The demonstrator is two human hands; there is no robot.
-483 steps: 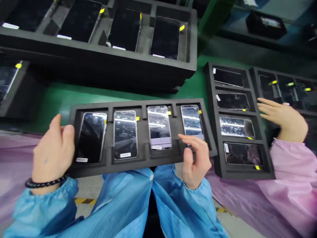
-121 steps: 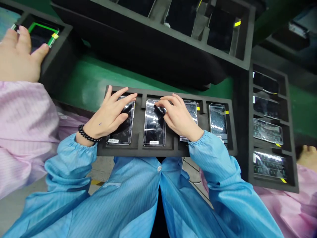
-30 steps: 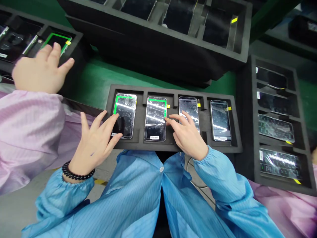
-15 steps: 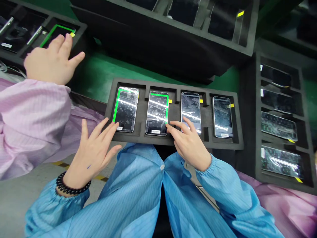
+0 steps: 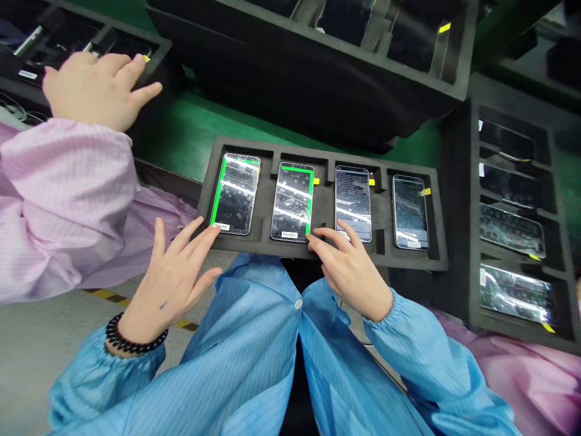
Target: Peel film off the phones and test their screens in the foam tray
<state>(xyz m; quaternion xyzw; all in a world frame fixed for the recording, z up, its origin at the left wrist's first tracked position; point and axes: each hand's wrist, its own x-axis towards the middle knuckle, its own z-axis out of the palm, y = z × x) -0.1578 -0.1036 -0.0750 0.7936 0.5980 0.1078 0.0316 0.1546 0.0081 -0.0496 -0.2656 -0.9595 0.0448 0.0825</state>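
Note:
A dark foam tray [image 5: 267, 245] lies before me with several smartphones in its slots. My left hand [image 5: 170, 281] is open, its fingertips at the lower left corner of the leftmost phone [image 5: 235, 197], whose screen has a green line along the left and top edges. On the second phone [image 5: 293, 203] the green runs along the top and right side. My right hand [image 5: 351, 266] is open too, a fingertip at that phone's lower right corner. Its other fingers reach over the bottom of the third phone [image 5: 353, 197], which shows rows of text, as does the fourth phone [image 5: 411, 209].
A second tray of phones [image 5: 474, 242] stands at the right. Behind, a large dark foam tray [image 5: 422, 79] rises above the green bench [image 5: 190, 142]. A co-worker's hand [image 5: 97, 91] in a pink sleeve is over another tray [image 5: 166, 51] at the left.
The green line on the leftmost phone has grown thinner along the top in view. The co-worker's hand has shifted slightly upward. My hands stay nearly in place at the phones' lower corners.

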